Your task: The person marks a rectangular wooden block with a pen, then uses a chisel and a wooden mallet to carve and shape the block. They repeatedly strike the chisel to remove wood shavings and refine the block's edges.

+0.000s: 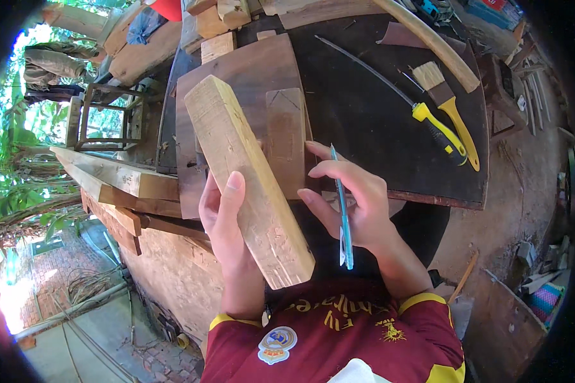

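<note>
My left hand (227, 217) is wrapped round a thick, pale wooden block (246, 172), with the thumb on its upper face. The block is held tilted, its far end leaning left and its near end close to my shirt. In my right hand (358, 198) a light-blue pen (344, 223) rests between the fingers, its tip pointing away from me. The thumb and index finger of that hand are apart, near the block's right side. Beneath the block a wide brown board (236, 64) lies on the dark table (358, 70), with a smaller brown wood piece (285, 140) on it.
A yellow-handled handsaw (431, 121) and a paintbrush (444, 102) lie on the table's right side. A curved wooden strip (434, 41) crosses the far right. Wood offcuts (214, 22) sit at the back, and long timbers (128, 185) jut out at the left.
</note>
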Demonstrator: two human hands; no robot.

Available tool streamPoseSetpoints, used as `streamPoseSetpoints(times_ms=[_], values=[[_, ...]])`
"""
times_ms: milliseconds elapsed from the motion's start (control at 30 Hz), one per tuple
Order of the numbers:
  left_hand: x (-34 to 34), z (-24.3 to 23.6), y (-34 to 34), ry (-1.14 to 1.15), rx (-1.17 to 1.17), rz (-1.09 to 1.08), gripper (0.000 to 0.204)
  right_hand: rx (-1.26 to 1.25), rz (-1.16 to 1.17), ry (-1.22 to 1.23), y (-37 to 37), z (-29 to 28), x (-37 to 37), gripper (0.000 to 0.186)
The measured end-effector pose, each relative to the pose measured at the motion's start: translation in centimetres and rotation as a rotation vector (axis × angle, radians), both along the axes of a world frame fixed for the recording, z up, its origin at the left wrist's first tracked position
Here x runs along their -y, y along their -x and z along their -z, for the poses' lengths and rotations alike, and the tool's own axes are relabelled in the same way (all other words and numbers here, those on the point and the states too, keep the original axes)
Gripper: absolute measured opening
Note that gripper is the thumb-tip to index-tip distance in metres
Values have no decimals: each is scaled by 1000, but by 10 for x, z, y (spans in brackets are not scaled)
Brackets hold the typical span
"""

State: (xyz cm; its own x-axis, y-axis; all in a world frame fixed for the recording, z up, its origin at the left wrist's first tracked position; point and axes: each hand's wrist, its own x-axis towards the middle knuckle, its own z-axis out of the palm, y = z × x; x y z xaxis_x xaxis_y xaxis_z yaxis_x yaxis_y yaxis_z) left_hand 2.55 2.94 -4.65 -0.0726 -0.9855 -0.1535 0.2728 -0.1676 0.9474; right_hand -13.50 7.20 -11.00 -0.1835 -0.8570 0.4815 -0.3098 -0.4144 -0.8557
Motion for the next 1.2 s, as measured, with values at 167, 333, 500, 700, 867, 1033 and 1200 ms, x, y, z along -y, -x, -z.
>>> streamPoseSetpoints(times_ms=[167, 333, 500, 700, 867, 1033, 1200], values=[[-1, -1, 1, -24, -12, -8, 42, 1, 11, 2, -1, 0, 1, 32], [-1, -3, 3, -26, -17, -6, 41, -20, 21, 17, 0, 1, 2, 31], [-1, -4, 3, -26, -30, 9, 41, 7, 9, -27, 0, -2, -1, 31], [1, 1, -2, -43, 1, -1, 43, -12, 13, 2, 0, 3, 0, 33], [-1, 5, -2, -48, -89, -20, 48, -20, 15, 7, 1, 3, 0, 33], [0, 2, 2, -10, -49, -30, 50, -18, 20, 10, 1, 3, 0, 34], [-5, 2, 12, 55, -44, -107, 50, -9, 16, 25, 2, 3, 0, 34]])
